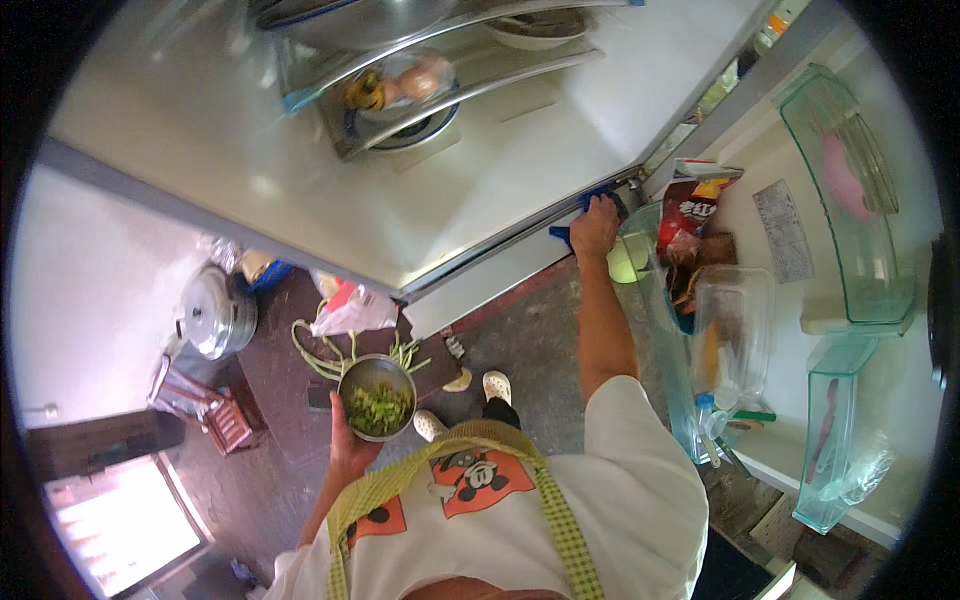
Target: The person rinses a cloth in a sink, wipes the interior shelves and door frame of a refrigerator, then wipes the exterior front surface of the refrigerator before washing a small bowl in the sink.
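My left hand (351, 442) holds a round metal bowl (377, 397) with chopped green vegetables (381, 409) inside, its fingers around the rim and side. At the bottom edge of an open refrigerator (465, 191), my right hand (596, 225) grips a dark blue cloth (592, 196). Just below that hand, behind the clear door bin, shows a pale yellow-green round thing (628, 257). Long green beans (326, 364) lie on a dark surface behind the bowl, beside a pink and white plastic bag (356, 307).
The open refrigerator door (780, 300) stands at right, with clear bins (847, 247) holding a red snack packet (688, 206) and a plastic container (733, 322). Glass shelves hold a bag of eggs (418, 79) and bowls. A lidded metal pot (217, 311) and a wooden chair (225, 427) are at left.
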### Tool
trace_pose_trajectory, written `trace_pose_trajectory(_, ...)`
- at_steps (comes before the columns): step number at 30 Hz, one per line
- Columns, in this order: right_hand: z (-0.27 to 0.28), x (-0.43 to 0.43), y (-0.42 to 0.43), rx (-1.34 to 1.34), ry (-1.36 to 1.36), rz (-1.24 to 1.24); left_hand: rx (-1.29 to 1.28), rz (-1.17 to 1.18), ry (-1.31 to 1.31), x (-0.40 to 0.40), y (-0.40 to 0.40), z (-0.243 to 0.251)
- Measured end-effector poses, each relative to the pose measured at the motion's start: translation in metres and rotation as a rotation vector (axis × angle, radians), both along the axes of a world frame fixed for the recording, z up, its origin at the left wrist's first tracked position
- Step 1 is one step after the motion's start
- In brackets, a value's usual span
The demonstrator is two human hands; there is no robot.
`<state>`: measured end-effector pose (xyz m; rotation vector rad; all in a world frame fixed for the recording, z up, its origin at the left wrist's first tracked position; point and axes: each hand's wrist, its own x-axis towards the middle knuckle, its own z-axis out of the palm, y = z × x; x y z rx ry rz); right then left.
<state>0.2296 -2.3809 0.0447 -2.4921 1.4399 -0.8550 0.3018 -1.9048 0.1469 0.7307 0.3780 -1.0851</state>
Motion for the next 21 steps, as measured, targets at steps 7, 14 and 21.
trace_pose_trajectory(7,-0.013,0.028,0.206,0.094,-0.154,0.613,0.034,0.045,-0.029,0.018,-0.004,0.007)
trace_pose_trajectory(14,0.037,0.042,0.208,0.259,-0.586,0.865,0.0,0.047,-0.116,0.012,0.025,0.017)
trace_pose_trajectory(21,0.041,0.07,-0.071,-0.45,0.001,0.0,0.035,0.086,-0.132,-0.013,0.054,0.022)
